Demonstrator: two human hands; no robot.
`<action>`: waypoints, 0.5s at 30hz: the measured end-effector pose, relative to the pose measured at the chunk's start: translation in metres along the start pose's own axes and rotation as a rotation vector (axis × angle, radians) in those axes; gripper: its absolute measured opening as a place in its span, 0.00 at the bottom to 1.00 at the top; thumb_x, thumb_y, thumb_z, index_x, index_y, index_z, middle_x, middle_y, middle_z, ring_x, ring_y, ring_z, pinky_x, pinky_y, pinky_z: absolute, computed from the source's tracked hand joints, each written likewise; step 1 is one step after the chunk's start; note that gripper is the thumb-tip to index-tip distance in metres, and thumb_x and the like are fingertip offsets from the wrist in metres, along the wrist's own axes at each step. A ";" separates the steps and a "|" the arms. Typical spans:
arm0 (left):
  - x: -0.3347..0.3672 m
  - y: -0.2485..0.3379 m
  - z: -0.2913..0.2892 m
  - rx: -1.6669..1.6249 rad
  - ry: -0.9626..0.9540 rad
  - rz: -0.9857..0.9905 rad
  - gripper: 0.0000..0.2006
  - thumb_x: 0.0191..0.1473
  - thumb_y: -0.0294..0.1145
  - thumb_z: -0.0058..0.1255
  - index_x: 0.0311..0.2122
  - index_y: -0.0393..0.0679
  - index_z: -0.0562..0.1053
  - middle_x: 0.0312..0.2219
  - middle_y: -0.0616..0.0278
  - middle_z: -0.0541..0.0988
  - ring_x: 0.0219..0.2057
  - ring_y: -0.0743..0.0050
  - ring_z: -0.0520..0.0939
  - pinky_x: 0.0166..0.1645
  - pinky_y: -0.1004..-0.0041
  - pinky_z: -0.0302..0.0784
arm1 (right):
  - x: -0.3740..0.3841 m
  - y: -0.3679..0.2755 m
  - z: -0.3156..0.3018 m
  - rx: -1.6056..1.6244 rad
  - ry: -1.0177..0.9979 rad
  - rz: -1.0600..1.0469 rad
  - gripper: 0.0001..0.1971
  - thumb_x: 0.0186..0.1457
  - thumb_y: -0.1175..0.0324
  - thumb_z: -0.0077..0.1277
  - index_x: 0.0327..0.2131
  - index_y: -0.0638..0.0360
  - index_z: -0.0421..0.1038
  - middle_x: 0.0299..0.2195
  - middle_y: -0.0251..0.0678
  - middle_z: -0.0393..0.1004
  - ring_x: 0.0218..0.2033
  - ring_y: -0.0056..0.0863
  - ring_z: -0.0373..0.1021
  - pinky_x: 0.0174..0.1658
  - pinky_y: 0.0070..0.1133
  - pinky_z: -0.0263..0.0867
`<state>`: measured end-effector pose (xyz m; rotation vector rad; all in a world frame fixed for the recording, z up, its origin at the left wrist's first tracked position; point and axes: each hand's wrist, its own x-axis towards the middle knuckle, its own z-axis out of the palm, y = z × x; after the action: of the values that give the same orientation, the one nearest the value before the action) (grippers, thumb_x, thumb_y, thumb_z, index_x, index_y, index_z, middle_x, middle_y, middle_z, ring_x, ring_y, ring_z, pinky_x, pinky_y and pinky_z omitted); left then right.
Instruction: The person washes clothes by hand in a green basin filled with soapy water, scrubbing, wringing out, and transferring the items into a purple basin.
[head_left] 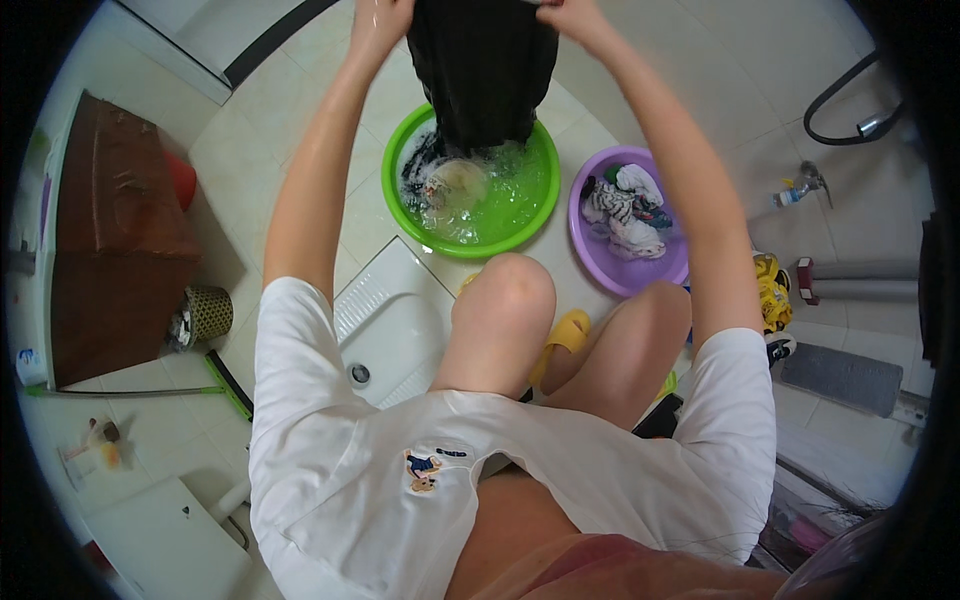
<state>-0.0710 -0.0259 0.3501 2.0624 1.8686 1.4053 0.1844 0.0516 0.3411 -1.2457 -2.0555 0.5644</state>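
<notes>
A dark wet garment (483,70) hangs stretched between my raised hands, its lower end dipping into the green basin (549,195). At its left upper corner my left hand (385,18) grips the cloth, partly cut off by the picture's top edge. My right hand (572,16) pinches the opposite corner, closed as well. Foamy water (495,205) fills the basin, with more dark cloth and a pale round patch in it at the left. What kind of garment it is, I cannot tell.
Right of the green basin stands a purple basin (592,262) with several wet clothes (630,210). A white squat toilet (395,325) lies near my left knee. At the left are a brown cabinet (120,240) and a squeegee (230,385); a wall tap (805,187) is at the right.
</notes>
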 end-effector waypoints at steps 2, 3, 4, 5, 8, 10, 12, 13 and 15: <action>-0.045 -0.031 0.039 -0.024 -0.022 0.043 0.11 0.47 0.35 0.43 0.34 0.42 0.72 0.25 0.50 0.75 0.27 0.57 0.77 0.32 0.70 0.70 | -0.021 0.046 0.039 -0.056 -0.177 -0.057 0.08 0.40 0.72 0.44 0.27 0.63 0.69 0.16 0.40 0.69 0.22 0.36 0.68 0.30 0.29 0.63; -0.068 -0.034 0.061 -0.020 -0.097 -0.032 0.10 0.47 0.33 0.43 0.34 0.43 0.72 0.24 0.51 0.75 0.27 0.55 0.75 0.33 0.67 0.69 | -0.033 0.073 0.055 -0.130 -0.215 -0.079 0.09 0.37 0.74 0.45 0.27 0.61 0.70 0.14 0.40 0.69 0.21 0.39 0.68 0.30 0.30 0.64; -0.092 -0.045 0.079 0.105 -0.179 -0.081 0.11 0.47 0.36 0.42 0.33 0.46 0.73 0.27 0.48 0.71 0.31 0.50 0.72 0.35 0.63 0.68 | -0.047 0.094 0.075 -0.229 -0.252 -0.091 0.09 0.38 0.74 0.45 0.27 0.60 0.71 0.18 0.42 0.69 0.25 0.40 0.68 0.32 0.32 0.64; -0.121 -0.049 0.100 0.113 -0.189 -0.115 0.08 0.45 0.33 0.45 0.30 0.45 0.74 0.27 0.48 0.66 0.32 0.51 0.68 0.36 0.63 0.66 | -0.065 0.114 0.095 -0.329 -0.293 -0.100 0.09 0.38 0.74 0.44 0.27 0.59 0.71 0.23 0.44 0.70 0.29 0.41 0.67 0.34 0.33 0.64; -0.196 -0.067 0.140 0.172 -0.191 -0.098 0.06 0.40 0.25 0.46 0.27 0.43 0.74 0.27 0.50 0.65 0.33 0.52 0.67 0.37 0.64 0.65 | -0.129 0.135 0.158 -0.596 -0.332 0.083 0.09 0.42 0.73 0.43 0.29 0.60 0.71 0.38 0.46 0.62 0.41 0.44 0.60 0.39 0.38 0.61; -0.242 -0.090 0.165 0.204 -0.413 -0.153 0.07 0.39 0.23 0.44 0.27 0.43 0.73 0.28 0.51 0.66 0.33 0.53 0.68 0.37 0.64 0.67 | -0.162 0.144 0.196 -0.664 -0.480 0.092 0.09 0.44 0.73 0.41 0.30 0.60 0.70 0.39 0.46 0.61 0.42 0.42 0.60 0.39 0.39 0.62; -0.278 -0.094 0.194 0.215 -0.604 -0.184 0.08 0.42 0.23 0.38 0.31 0.43 0.68 0.30 0.53 0.67 0.35 0.54 0.70 0.37 0.63 0.68 | -0.190 0.167 0.224 -0.658 -0.599 0.048 0.09 0.46 0.72 0.39 0.32 0.59 0.67 0.36 0.45 0.65 0.39 0.40 0.64 0.37 0.38 0.63; -0.295 -0.095 0.209 0.183 -0.697 -0.207 0.10 0.43 0.24 0.38 0.34 0.44 0.66 0.29 0.52 0.68 0.36 0.54 0.70 0.36 0.62 0.68 | -0.205 0.182 0.238 -0.624 -0.661 0.034 0.10 0.46 0.71 0.38 0.35 0.59 0.65 0.35 0.45 0.66 0.38 0.39 0.65 0.36 0.37 0.64; -0.328 -0.098 0.233 0.277 -0.845 -0.171 0.09 0.46 0.26 0.36 0.34 0.45 0.67 0.31 0.53 0.69 0.35 0.56 0.72 0.34 0.62 0.71 | -0.234 0.201 0.269 -0.635 -0.720 0.058 0.11 0.48 0.70 0.36 0.37 0.56 0.61 0.34 0.43 0.68 0.37 0.39 0.66 0.34 0.37 0.64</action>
<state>0.0351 -0.1397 -0.0334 2.0380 1.8103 0.1513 0.1886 -0.0721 -0.0488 -1.6144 -2.9665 0.4304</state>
